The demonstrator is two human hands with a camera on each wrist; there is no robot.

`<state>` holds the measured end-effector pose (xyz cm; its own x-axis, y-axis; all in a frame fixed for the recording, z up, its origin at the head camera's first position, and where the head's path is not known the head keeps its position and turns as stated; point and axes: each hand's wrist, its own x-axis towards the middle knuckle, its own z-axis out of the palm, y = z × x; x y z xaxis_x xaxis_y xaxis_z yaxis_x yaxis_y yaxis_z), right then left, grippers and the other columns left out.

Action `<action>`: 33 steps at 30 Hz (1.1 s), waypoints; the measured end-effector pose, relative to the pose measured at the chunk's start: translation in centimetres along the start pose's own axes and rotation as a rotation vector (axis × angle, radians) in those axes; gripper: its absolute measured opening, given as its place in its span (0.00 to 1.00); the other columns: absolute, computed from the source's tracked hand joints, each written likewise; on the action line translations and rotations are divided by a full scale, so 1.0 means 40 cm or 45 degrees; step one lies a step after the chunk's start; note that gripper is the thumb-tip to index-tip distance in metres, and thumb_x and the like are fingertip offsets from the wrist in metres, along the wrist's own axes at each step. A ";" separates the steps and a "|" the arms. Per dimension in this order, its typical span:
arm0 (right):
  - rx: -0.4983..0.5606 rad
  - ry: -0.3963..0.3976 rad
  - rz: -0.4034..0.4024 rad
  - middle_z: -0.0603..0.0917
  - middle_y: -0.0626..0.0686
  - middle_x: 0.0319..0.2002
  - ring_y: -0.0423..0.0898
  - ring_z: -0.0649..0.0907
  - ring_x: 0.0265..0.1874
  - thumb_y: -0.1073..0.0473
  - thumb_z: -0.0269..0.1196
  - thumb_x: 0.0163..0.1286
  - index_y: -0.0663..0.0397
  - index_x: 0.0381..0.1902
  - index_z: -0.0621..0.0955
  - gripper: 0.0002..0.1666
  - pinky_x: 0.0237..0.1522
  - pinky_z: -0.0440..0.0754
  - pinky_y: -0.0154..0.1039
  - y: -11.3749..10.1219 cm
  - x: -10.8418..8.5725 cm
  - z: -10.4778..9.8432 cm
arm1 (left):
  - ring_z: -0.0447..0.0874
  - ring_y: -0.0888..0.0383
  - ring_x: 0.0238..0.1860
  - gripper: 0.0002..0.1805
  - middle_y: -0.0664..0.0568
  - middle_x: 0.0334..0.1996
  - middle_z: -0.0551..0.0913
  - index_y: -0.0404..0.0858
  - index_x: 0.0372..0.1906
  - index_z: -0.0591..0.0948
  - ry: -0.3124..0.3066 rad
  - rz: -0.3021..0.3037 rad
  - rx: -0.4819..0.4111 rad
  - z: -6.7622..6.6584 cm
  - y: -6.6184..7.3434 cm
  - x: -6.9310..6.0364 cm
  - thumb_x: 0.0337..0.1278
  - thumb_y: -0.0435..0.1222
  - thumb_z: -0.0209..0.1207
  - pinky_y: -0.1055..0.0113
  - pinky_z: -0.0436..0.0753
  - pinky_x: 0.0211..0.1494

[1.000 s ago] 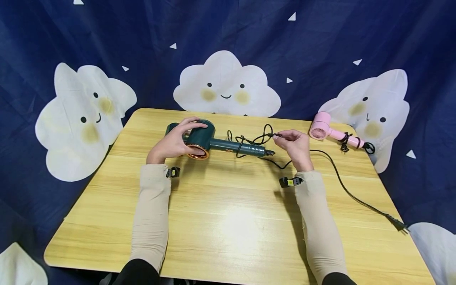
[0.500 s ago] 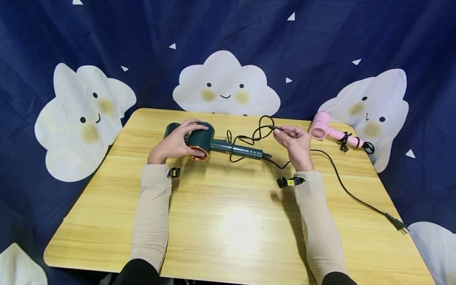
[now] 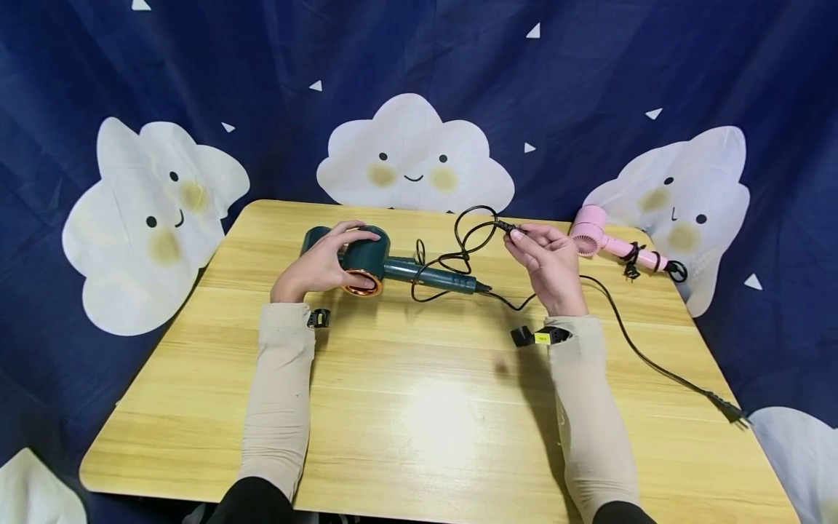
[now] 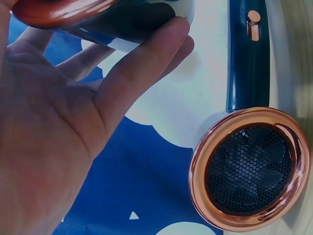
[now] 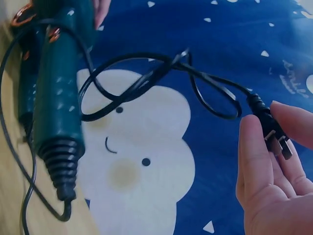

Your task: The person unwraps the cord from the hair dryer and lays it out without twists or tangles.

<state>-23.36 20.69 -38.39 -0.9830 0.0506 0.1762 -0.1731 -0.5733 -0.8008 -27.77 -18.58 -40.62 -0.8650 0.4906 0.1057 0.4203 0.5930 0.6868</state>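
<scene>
Over the table — right hand pinches a black plug.

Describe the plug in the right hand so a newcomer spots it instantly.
Start at the wooden table; find the right hand, nearer the pink hair dryer. It pinches a black plug with two metal prongs. Unlike the other plug, lying at the table's right edge, this one is held.

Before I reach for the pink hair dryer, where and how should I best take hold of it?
Probably best by the bare stretch of handle beside the barrel, from above on the near side: it is slim and free there, while the black cord is bundled farther along it. The right hand is nearer, but it pinches a plug.
</scene>
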 end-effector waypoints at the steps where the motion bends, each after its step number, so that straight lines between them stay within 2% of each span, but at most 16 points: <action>1: 0.008 -0.016 0.002 0.91 0.58 0.35 0.50 0.93 0.36 0.80 0.65 0.65 0.63 0.36 0.87 0.11 0.48 0.89 0.42 -0.004 -0.002 0.002 | 0.65 0.40 0.74 0.46 0.52 0.80 0.59 0.56 0.69 0.77 0.000 -0.002 0.005 0.000 0.000 0.000 0.37 0.43 0.84 0.38 0.73 0.71; 6: 0.044 -0.120 0.017 0.91 0.59 0.36 0.51 0.93 0.37 0.81 0.63 0.66 0.65 0.38 0.87 0.11 0.49 0.89 0.42 -0.016 -0.010 0.005 | 0.64 0.38 0.75 0.47 0.49 0.80 0.58 0.57 0.70 0.77 0.010 -0.020 0.019 -0.002 -0.006 -0.002 0.38 0.44 0.84 0.36 0.72 0.71; 12: 0.015 -0.252 0.068 0.92 0.57 0.38 0.50 0.93 0.38 0.82 0.60 0.67 0.63 0.39 0.88 0.15 0.47 0.90 0.41 -0.025 -0.018 0.002 | 0.64 0.38 0.74 0.47 0.49 0.79 0.59 0.58 0.70 0.77 0.051 -0.030 -0.004 -0.008 -0.014 -0.007 0.37 0.44 0.85 0.35 0.72 0.70; 15: -0.032 -0.349 0.090 0.93 0.57 0.40 0.48 0.92 0.39 0.83 0.58 0.68 0.63 0.40 0.87 0.17 0.47 0.90 0.41 -0.030 -0.021 -0.007 | 0.65 0.39 0.73 0.47 0.49 0.79 0.59 0.58 0.70 0.76 0.072 -0.033 -0.030 -0.011 -0.021 -0.008 0.37 0.43 0.84 0.35 0.73 0.69; 22: -0.172 -0.577 0.171 0.92 0.55 0.44 0.47 0.92 0.42 0.83 0.55 0.70 0.61 0.44 0.86 0.18 0.50 0.89 0.39 -0.052 -0.021 -0.045 | 0.76 0.38 0.64 0.47 0.50 0.79 0.58 0.55 0.70 0.77 0.103 -0.054 -0.150 -0.021 -0.033 -0.013 0.38 0.39 0.84 0.39 0.76 0.68; 27: -0.229 -0.612 0.224 0.92 0.55 0.45 0.45 0.92 0.42 0.83 0.55 0.69 0.61 0.43 0.86 0.19 0.49 0.89 0.38 -0.082 -0.021 -0.092 | 0.76 0.39 0.63 0.47 0.53 0.79 0.59 0.54 0.70 0.77 0.120 -0.073 -0.160 -0.027 -0.037 -0.019 0.38 0.39 0.84 0.39 0.75 0.69; 33: -0.170 -0.600 0.277 0.92 0.57 0.44 0.48 0.92 0.42 0.85 0.52 0.70 0.66 0.43 0.85 0.19 0.49 0.89 0.39 -0.110 -0.021 -0.155 | 0.72 0.38 0.64 0.46 0.52 0.80 0.58 0.57 0.71 0.76 0.108 -0.116 -0.154 -0.033 -0.045 -0.030 0.41 0.40 0.83 0.37 0.74 0.70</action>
<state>-22.15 28.25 -38.54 -0.8686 -0.4482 0.2111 -0.0045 -0.4188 -0.9080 -27.84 -21.07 -41.03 -0.9202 0.3797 0.0956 0.3074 0.5492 0.7771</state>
